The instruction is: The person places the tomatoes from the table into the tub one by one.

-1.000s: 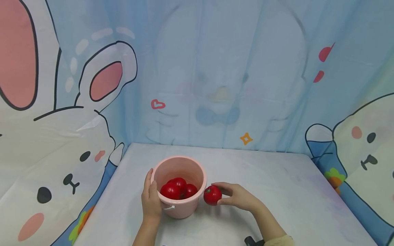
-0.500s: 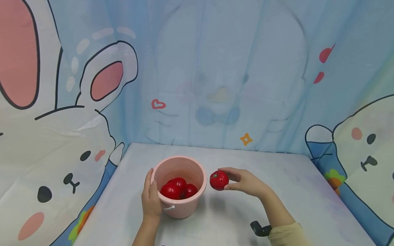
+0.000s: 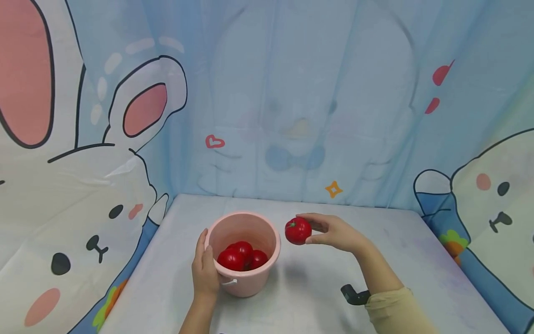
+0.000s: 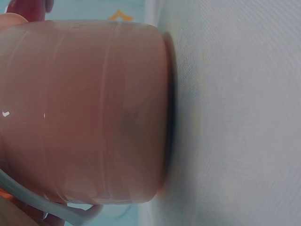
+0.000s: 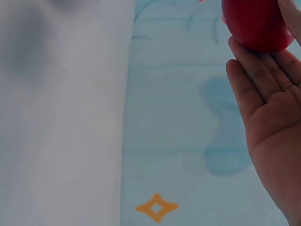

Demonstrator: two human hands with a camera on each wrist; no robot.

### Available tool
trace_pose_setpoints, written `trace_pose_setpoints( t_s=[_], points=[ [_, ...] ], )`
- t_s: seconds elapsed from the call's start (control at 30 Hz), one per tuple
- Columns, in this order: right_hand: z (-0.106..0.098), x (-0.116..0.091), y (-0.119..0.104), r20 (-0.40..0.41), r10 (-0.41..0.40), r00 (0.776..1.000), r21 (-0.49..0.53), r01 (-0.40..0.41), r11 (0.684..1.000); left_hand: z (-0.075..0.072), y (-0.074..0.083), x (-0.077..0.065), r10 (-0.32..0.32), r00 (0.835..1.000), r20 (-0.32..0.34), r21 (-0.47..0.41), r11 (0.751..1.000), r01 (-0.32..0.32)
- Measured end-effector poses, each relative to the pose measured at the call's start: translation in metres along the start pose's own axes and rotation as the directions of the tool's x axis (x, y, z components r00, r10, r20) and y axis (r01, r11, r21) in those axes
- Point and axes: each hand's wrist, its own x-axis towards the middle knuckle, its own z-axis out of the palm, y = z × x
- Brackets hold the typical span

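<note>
A pink bucket [image 3: 248, 283] with a white handle [image 4: 61, 209] stands upright on the table, with red tomatoes [image 3: 233, 258] at its bottom. My left hand [image 3: 205, 273] holds the bucket's left side, fingers and thumb set around the wall near the rim. To the right of the bucket, my right hand [image 3: 340, 234] pinches another tomato [image 3: 298, 231] between thumb and fingers, raised above the table with a shadow below. In the right wrist view, the fingers [image 5: 254, 75] lie under this tomato and the thumb presses it from the other side.
A white cloth-covered table [image 3: 417, 278] ends at a blue curtain [image 3: 300, 93] printed with cartoon animals. A black curved piece [image 3: 354, 295] sits by the right wrist, next to a pale yellow sleeve [image 3: 398, 311].
My right hand has lifted the tomato from beside the bucket, upward and slightly to the right. The left hand and the bucket have stayed in place.
</note>
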Motion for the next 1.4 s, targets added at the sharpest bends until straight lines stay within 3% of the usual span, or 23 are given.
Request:
trace_pose_setpoints(
  t_s=[0.23,0.5,0.77,1.2,1.4],
  points=[
    [-0.013,0.005,-0.015,-0.013,-0.028,1.000,-0.022,0.028,0.999,0.000,-0.002,0.001,0.008,1.000,-0.003,-0.003,1.000,-0.008],
    [-0.018,0.012,-0.023,0.019,-0.028,0.999,0.027,0.027,0.999,0.000,-0.002,0.001,-0.007,1.000,-0.004,-0.001,1.000,0.007],
    [-0.022,0.025,-0.034,0.122,-0.038,0.992,0.113,0.024,0.993,0.000,-0.001,0.001,-0.018,1.000,-0.003,0.004,1.000,0.018],
    [-0.024,0.045,-0.043,0.288,-0.129,0.949,0.153,0.087,0.984,0.002,-0.001,0.000,-0.013,1.000,-0.012,-0.003,1.000,0.013],
    [-0.024,0.061,-0.051,0.403,-0.198,0.894,0.206,0.123,0.971,0.002,0.000,0.000,-0.009,1.000,-0.021,0.002,1.000,0.009]
  ],
)
